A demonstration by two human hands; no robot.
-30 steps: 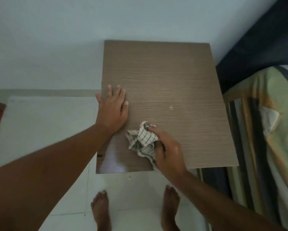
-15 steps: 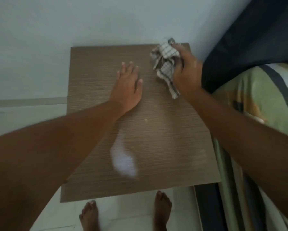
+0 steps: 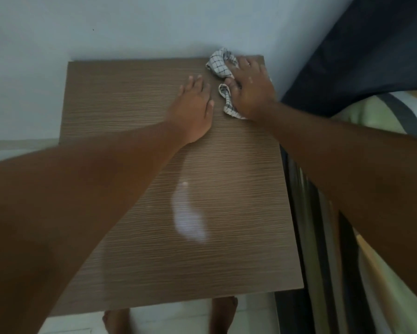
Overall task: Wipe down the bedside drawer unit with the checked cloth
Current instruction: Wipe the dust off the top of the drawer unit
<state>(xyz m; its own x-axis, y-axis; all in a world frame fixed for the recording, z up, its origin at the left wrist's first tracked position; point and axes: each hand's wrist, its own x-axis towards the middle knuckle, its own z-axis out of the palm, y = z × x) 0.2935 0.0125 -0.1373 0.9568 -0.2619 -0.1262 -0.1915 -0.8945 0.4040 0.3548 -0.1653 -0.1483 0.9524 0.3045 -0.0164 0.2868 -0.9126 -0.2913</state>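
The brown wood-grain top of the bedside drawer unit (image 3: 135, 165) fills the middle of the view. My right hand (image 3: 250, 90) grips the bunched white checked cloth (image 3: 218, 65) at the top's far right corner, against the wall. A tail of the cloth trails out under the hand toward me. My left hand (image 3: 194, 109) lies flat on the top just left of the cloth, fingers straight and pointing at the wall. A pale glare patch shows on the wood nearer to me.
A pale wall (image 3: 130, 27) runs behind the unit. A bed with a dark headboard (image 3: 361, 51) and striped bedding (image 3: 395, 116) stands close along the right side. My bare feet (image 3: 223, 314) stand on the pale tiled floor (image 3: 14, 150) at the front edge.
My right hand swept the cloth from the near middle of the top up to the far right corner. My left hand slid from the left edge toward the middle back.
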